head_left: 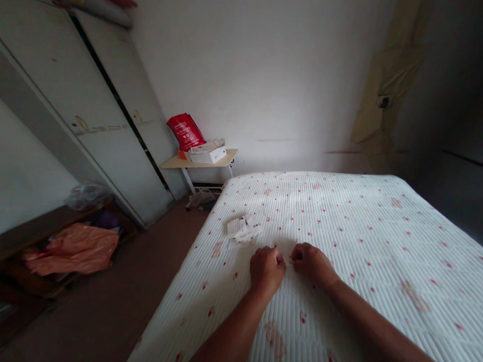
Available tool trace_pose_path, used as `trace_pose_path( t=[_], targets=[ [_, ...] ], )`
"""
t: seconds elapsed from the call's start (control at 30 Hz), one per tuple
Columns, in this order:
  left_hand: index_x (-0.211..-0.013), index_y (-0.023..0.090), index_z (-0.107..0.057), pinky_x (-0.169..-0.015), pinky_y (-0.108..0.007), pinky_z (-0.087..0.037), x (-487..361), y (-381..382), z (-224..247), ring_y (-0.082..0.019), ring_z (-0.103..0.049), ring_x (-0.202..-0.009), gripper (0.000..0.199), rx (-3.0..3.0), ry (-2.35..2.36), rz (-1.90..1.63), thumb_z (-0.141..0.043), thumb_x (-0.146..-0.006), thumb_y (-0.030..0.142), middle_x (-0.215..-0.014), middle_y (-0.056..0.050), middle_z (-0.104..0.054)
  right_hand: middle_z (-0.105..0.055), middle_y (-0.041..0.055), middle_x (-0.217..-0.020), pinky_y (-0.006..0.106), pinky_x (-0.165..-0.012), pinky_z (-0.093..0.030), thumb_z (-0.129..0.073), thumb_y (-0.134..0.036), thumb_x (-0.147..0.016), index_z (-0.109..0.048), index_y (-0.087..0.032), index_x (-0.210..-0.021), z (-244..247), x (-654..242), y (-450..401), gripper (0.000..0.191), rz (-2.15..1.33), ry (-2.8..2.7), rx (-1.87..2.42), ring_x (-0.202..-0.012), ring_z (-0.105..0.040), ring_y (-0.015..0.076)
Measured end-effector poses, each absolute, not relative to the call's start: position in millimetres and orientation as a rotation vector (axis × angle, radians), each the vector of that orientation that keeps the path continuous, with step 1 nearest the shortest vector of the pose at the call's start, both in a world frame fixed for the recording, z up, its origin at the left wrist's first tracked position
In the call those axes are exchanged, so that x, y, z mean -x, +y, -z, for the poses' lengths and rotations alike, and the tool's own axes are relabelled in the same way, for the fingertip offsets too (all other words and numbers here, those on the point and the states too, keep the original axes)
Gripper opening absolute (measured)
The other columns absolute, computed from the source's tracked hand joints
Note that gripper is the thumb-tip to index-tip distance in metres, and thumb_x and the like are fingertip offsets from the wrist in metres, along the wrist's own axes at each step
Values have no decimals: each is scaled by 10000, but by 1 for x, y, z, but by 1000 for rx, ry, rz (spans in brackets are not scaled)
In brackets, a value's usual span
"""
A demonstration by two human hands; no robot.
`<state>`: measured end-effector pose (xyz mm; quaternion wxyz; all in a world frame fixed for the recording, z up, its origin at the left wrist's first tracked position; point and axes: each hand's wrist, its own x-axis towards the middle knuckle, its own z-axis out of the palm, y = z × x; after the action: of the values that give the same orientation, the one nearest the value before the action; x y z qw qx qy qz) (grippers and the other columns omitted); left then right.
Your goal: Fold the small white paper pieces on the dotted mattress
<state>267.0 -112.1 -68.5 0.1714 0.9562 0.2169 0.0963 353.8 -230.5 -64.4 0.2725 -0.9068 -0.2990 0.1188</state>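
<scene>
Over the middle of a bed with a white ribbed cover (347,210), dotted with small red prints, my two hands are close together with a narrow gap between them. My left hand (267,265) is closed, thumb against the fingers. Facing it, my right hand (311,261) is also closed in a pinch. Whatever they hold is too small to name; a faint thin line shows near the right fingertips. Just beyond my left hand lies a crumpled white paper wrapper (244,227) with dark print. A faint thin curved line crosses the cover behind the hands.
A small side table (226,159) by the wall holds a white box (208,154) and a red bag (185,132). Left of the bed are the floor (136,273), a tall wardrobe (101,110) and a low wooden shelf with an orange plastic bag (75,249).
</scene>
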Motion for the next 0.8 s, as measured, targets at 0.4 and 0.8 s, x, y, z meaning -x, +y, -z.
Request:
trace_pose_path(
  t=[0.4, 0.8],
  targets=[
    [-751, 204, -655, -715, -251, -367, -266, -113, 66, -154, -557, -809, 120, -2698, 620, -252, -536, -765, 202, -815, -22, -645, -612, 20, -768, 220, -522, -292, -597, -277, -678, -617, -185, -711, 63, -346, -227, 100, -201, -769, 2535, -623, -532, 119],
    [-752, 206, -654, -716, -246, -371, -266, -110, 70, -149, -561, -808, 133, -2686, 614, -246, -530, -761, 160, -817, -14, -654, -635, 27, -772, 198, -567, -322, -557, -122, -647, -628, -170, -700, 65, -357, -231, 101, -333, -773, 2479, -690, -554, 122]
  ],
)
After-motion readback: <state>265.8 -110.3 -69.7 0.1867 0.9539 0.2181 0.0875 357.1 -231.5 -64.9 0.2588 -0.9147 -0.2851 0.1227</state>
